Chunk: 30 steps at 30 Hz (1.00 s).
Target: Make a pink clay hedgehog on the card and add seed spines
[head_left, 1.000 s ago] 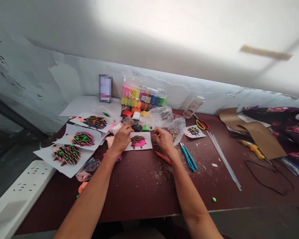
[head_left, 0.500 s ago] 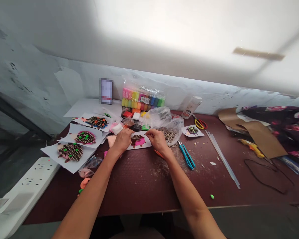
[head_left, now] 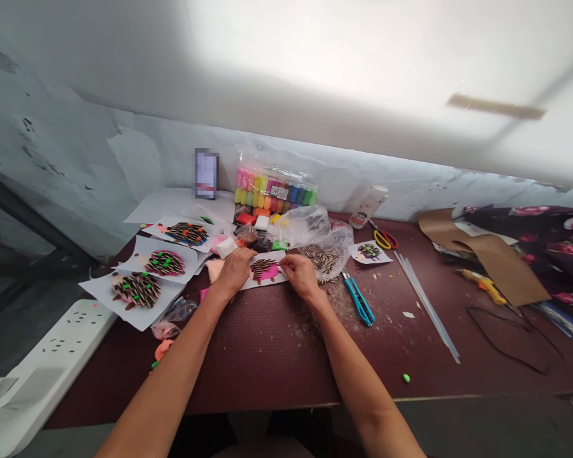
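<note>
A small white card lies in front of me, bearing a pink clay hedgehog shape. Rows of striped seeds cover the shape's left part; its right part is bare pink clay. My left hand grips the card's left edge, fingers bent over it. At the right end of the pink clay, my right hand has thumb and forefinger pinched together; what is between them is too small to make out. A heap of striped seeds sits in an open clear plastic bag just beyond my right hand.
Hedgehog cards overlap at left beside a white power strip. A pack of coloured clay leans at the wall. To the right are a blue cutter, scissors, glue sticks and a yellow glue gun.
My right hand has shifted slightly, its pinched fingertips now down at the right end of the pink clay instead of the card's upper right edge. My left hand stays at the card.
</note>
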Each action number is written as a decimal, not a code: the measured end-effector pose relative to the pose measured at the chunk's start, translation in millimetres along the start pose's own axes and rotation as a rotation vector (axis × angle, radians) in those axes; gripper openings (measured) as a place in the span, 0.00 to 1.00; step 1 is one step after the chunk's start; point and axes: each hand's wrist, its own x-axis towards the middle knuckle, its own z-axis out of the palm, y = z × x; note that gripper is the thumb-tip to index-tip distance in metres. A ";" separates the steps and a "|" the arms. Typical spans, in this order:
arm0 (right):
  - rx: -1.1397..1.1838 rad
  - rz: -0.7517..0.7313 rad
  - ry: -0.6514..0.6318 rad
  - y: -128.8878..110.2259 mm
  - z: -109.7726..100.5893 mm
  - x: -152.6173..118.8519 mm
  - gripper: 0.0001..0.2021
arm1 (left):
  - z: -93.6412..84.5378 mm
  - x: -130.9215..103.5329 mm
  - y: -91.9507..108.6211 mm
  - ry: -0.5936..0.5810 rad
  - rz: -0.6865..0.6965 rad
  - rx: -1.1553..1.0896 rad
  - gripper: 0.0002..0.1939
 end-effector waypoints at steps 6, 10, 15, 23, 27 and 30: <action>-0.062 -0.004 -0.030 -6.3 0.7 -0.2 0.09 | 1.7 -3.8 -2.7 0.028 0.007 -0.028 0.18; -0.089 0.007 -0.052 -9.7 2.0 1.5 0.10 | 1.1 -5.5 -1.4 0.027 0.016 -0.026 0.17; -0.108 -0.001 -0.058 -11.0 2.9 2.7 0.10 | 1.2 -5.3 -0.9 0.028 0.019 -0.031 0.16; -0.123 -0.010 -0.059 -12.2 4.6 4.9 0.08 | 0.5 -5.5 -0.2 0.023 0.021 -0.029 0.17; -0.135 -0.027 -0.064 -11.8 5.9 5.7 0.08 | -0.1 -5.4 0.0 0.008 0.018 -0.032 0.17; -0.145 -0.039 -0.061 -11.6 7.0 5.5 0.08 | 0.6 -5.3 -0.5 0.012 0.021 -0.036 0.18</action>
